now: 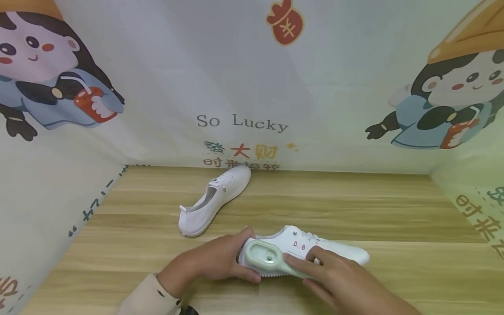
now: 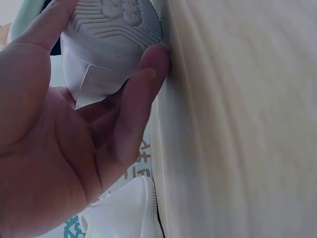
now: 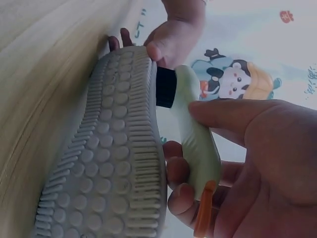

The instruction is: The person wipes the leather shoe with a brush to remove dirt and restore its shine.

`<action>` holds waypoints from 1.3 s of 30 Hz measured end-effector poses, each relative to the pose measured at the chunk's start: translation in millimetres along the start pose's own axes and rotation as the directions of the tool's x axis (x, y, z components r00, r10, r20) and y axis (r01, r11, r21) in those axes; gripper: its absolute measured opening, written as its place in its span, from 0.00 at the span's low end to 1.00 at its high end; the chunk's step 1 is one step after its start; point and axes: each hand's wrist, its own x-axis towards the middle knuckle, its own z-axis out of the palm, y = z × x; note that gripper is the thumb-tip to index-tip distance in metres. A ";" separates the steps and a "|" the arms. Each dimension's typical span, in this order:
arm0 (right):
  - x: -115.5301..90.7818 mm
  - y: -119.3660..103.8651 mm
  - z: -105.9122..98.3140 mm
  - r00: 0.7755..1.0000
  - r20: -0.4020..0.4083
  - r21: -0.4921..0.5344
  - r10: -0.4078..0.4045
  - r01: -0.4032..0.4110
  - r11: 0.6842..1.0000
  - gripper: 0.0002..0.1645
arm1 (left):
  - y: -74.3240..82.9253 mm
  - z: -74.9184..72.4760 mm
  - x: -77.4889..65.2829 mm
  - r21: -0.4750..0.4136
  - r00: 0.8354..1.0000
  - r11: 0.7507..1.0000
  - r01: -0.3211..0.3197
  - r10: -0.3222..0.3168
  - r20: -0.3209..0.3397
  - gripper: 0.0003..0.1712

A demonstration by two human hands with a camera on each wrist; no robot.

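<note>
A white shoe (image 1: pixel 338 250) lies tilted on its side on the wooden surface, its studded sole (image 3: pixel 111 148) turned toward the person. My left hand (image 1: pixel 222 258) grips its heel (image 2: pixel 106 54), thumb and fingers on either side. In my right hand (image 3: pixel 247 148) is a pale green brush (image 1: pixel 264 256) with dark bristles (image 3: pixel 166 87) and an orange loop (image 3: pixel 204 210) at the handle's end. The bristles press against the side of the shoe near the heel. A second white shoe (image 1: pixel 214 199) stands upright farther back, left of the held one.
Printed cloth (image 1: pixel 169 87) with cartoon figures and lettering forms walls at the back and both sides of the wood-grain surface (image 1: pixel 393 205). The second shoe's toe reaches close to the back wall.
</note>
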 end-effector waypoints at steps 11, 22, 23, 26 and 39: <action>-1.0 3.9 -15.3 0.962 0.222 0.037 0.160 -0.173 0.984 0.32 | 2.1 -0.6 -2.7 -0.014 1.000 0.999 0.029 -0.029 0.013 0.33; -4.8 10.3 -21.1 0.935 0.280 0.022 0.220 -0.235 0.972 0.30 | 2.6 -0.3 -2.0 -0.023 0.999 0.999 0.046 -0.046 0.021 0.33; -4.3 9.7 -20.6 0.936 0.276 0.029 0.220 -0.237 0.971 0.30 | 2.6 -0.6 -1.9 -0.023 0.999 0.999 0.046 -0.045 0.021 0.33; -2.6 7.0 -15.6 0.953 0.234 0.061 0.190 -0.210 0.976 0.29 | 2.3 -1.7 -1.5 -0.018 0.999 0.999 0.042 -0.042 0.022 0.33; -1.1 1.5 -8.5 0.984 0.124 0.031 0.126 -0.131 0.991 0.29 | 0.8 -1.2 -0.8 -0.029 0.999 0.999 0.029 -0.029 0.023 0.32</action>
